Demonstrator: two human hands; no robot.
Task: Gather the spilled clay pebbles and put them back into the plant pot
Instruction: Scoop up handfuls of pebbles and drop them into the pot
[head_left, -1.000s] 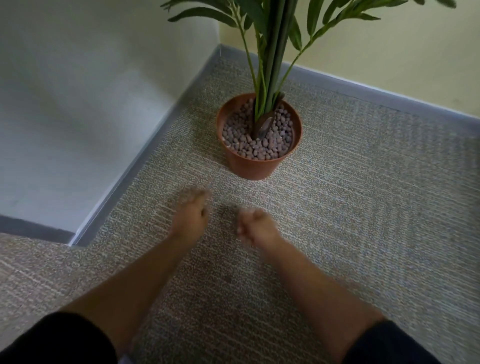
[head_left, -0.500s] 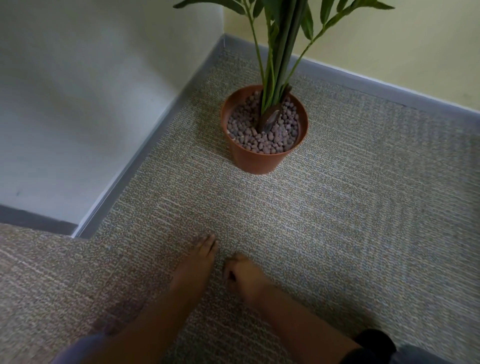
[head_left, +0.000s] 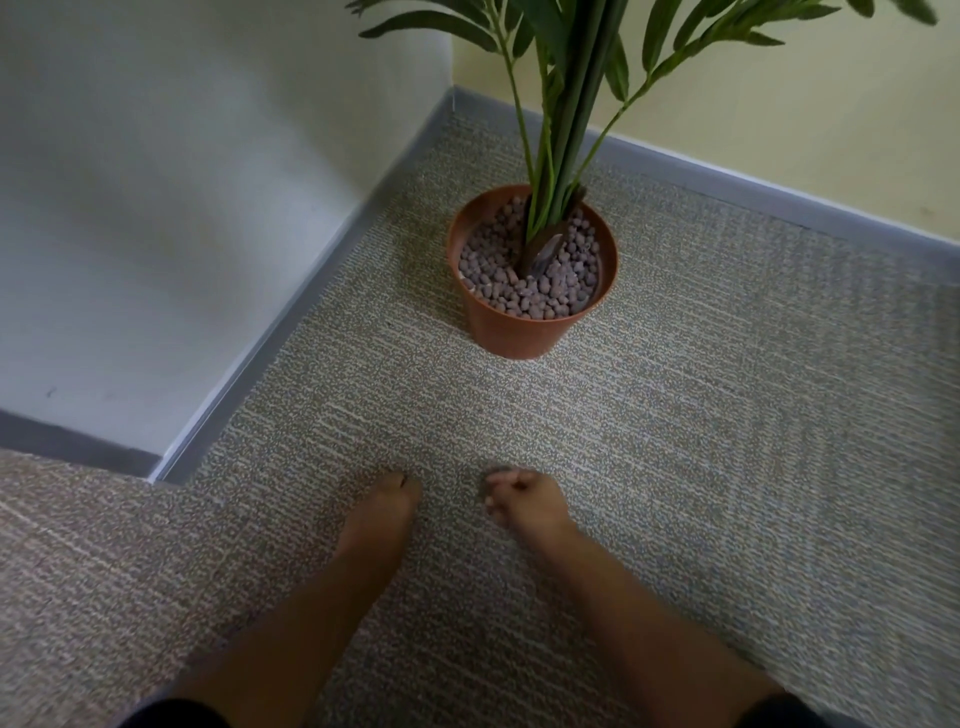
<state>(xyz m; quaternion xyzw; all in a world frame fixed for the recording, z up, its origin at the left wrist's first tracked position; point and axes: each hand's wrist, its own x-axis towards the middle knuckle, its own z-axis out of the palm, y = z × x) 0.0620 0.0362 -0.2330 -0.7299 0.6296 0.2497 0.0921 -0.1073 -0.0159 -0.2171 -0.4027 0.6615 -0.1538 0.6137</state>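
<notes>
You see speckled grey-beige woven carpet (head_left: 701, 441) under your hands, a grey skirting board (head_left: 270, 343) and white wall (head_left: 156, 208) to their left.

The plant pot (head_left: 524, 325) stands on the carpet (head_left: 727, 415) in the far corner where two walls meet, with clay pebbles (head_left: 535, 291) lying in it around the plant (head_left: 561, 119) stems. Nearer, both hands are low at the carpet, the left hand (head_left: 382, 512) to the left and the right hand (head_left: 524, 501) just right of it, well apart from the pot.
</notes>
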